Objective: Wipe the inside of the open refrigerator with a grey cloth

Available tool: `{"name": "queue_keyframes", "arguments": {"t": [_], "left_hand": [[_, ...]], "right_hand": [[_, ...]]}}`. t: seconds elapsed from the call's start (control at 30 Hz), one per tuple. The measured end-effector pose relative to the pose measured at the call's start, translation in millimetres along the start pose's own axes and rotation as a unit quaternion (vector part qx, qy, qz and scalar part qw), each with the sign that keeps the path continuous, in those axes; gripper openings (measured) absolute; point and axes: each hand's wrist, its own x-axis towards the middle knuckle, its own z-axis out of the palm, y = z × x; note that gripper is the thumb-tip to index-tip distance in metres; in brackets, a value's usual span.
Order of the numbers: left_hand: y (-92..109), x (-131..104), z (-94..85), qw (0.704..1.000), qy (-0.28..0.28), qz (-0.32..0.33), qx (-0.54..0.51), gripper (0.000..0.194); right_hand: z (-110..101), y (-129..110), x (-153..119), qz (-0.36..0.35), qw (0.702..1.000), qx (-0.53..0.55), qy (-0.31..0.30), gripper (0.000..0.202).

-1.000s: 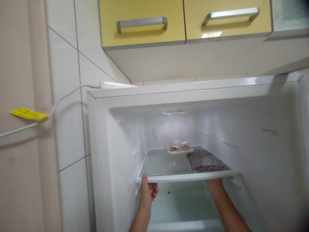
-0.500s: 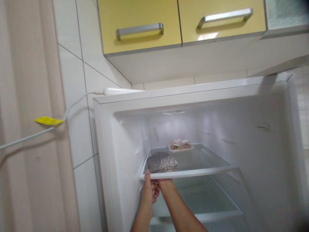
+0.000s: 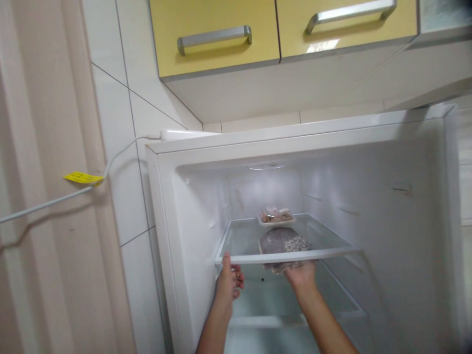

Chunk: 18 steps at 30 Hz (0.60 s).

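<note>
The upper glass shelf [image 3: 243,236] of an open fridge has a white front edge. My left hand [image 3: 226,285] grips its left front corner, thumb at the front edge and fingers curled below. Under the same shelf, my right hand [image 3: 302,276] holds a grey cloth [image 3: 275,241] with a pale pattern against the underside. Most of the cloth shows through the glass, and its near edge hangs below the shelf front. The right fingers are largely hidden under the cloth and shelf.
A clear-lidded food tray [image 3: 276,216] sits at the back of the upper shelf. A lower glass shelf [image 3: 265,320] lies beneath. Yellow cabinets [image 3: 214,61] are above the fridge, and a cable with a yellow tag [image 3: 83,178] runs along the left.
My right hand and the cloth have moved right along the underside of the shelf, away from my left hand. My left hand stays at the corner. The view has shifted slightly.
</note>
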Motion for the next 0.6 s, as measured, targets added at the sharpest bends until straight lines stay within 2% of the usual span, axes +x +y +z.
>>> {"name": "queue_keyframes", "arguments": {"t": [0.07, 0.13, 0.2, 0.27, 0.33, 0.43, 0.5, 0.6], "left_hand": [[1, -5, 0.6, 1.000, -0.002, 0.011, -0.007, 0.082], [1, -7, 0.9, 1.000, 0.000, 0.019, -0.011, 0.081], [1, -9, 1.1, 1.000, 0.006, 0.024, -0.010, 0.081], [2, -10, 1.3, 1.000, 0.010, 0.023, -0.008, 0.080], [2, -10, 1.4, 1.000, 0.011, 0.017, -0.011, 0.080], [2, -10, 1.4, 1.000, 0.004, 0.002, -0.025, 0.079], [2, -11, 1.5, 0.999, 0.003, -0.005, -0.034, 0.077], [1, -14, 2.5, 0.998, 0.017, -0.004, -0.053, 0.072]], "right_hand": [[-17, -44, -6, -0.018, 0.998, -0.009, 0.057, 0.042], [-28, -79, -16, -0.066, 0.993, -0.009, 0.095, 0.043], [-34, -101, -27, -0.098, 0.988, -0.001, 0.123, 0.044], [-33, -109, -39, -0.093, 0.987, 0.007, 0.129, 0.044], [-27, -106, -51, -0.072, 0.990, 0.016, 0.121, 0.044], [-13, -84, -63, -0.051, 0.992, 0.038, 0.111, 0.044], [-2, -60, -68, -0.025, 0.994, 0.044, 0.097, 0.041], [15, -11, -73, 0.023, 0.998, 0.037, 0.053, 0.038]]}}
